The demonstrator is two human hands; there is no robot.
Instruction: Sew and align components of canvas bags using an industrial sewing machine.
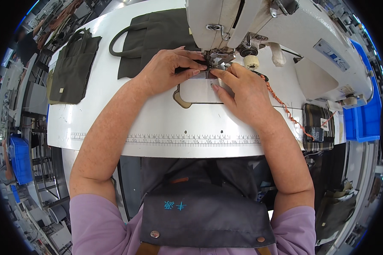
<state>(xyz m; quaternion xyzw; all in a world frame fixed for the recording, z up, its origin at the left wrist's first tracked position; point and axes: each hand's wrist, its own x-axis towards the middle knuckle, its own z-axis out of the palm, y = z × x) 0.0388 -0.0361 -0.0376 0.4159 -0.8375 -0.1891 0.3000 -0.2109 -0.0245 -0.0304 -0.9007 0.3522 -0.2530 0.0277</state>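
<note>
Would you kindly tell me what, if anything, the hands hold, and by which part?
The left hand and right hand touch dark cloth at the sewing machine; whether, or where, they grip it cannot be told.

Both forearms point(110, 123) cross the bench's point(157, 121) near edge, angling inward; left hand point(168, 68) and right hand point(244, 87), backs showing, nearly meet at their fingertips point(214, 72).

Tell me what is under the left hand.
Dark cloth shows between fingers of the left hand; a dark green fabric panel with a loop handle shows beyond the knuckles. Whatever the palm covers cannot be seen.
</note>
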